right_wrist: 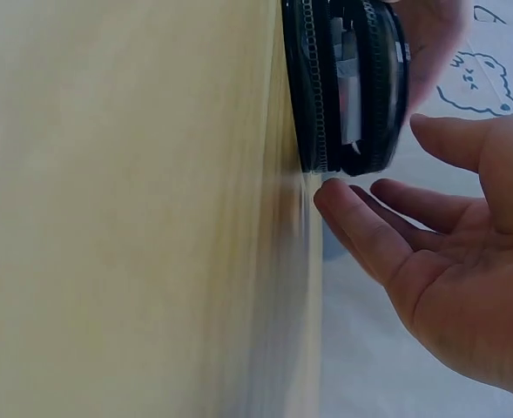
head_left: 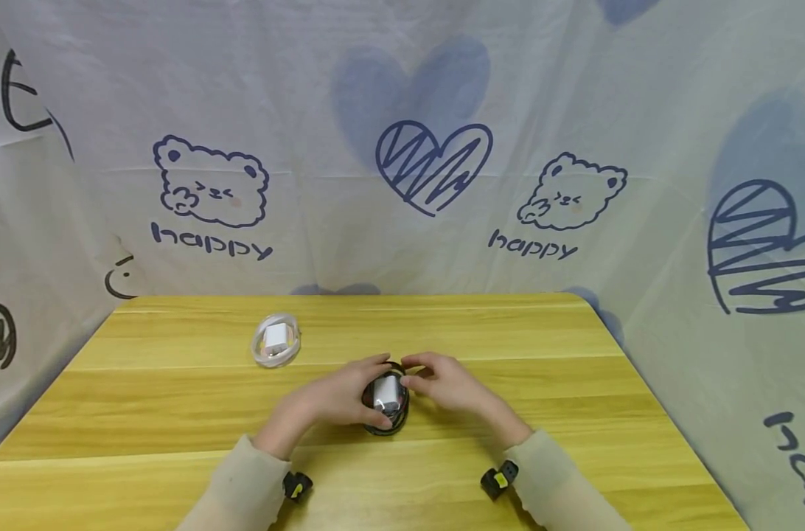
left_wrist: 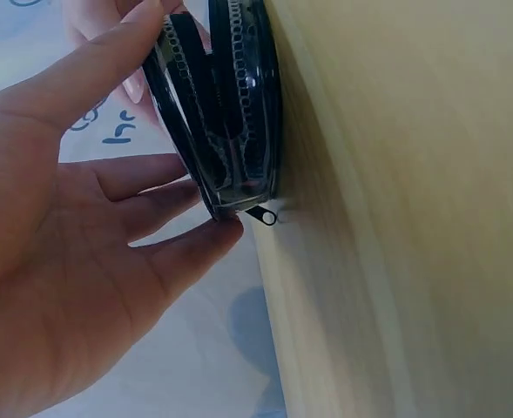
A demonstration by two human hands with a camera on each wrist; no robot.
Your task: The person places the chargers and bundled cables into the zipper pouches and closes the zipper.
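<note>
The round black pouch (head_left: 397, 420) rests on the table (head_left: 509, 464), and I see the white plug (head_left: 385, 391) already inside it. The left hand (head_left: 339, 391) grips it, fingers curved around the edge; the right hand (head_left: 452, 383) has its fingers half spread just beside, holding nothing. The zip (left_wrist: 182, 63) gapes, so what is left, I judge, is the closing. A white-rimmed pouch (head_left: 256, 346) lies apart.

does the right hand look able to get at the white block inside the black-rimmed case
Probably yes: the right hand is beside the black-rimmed case, whose open gap faces it, with the white block showing inside.
</note>
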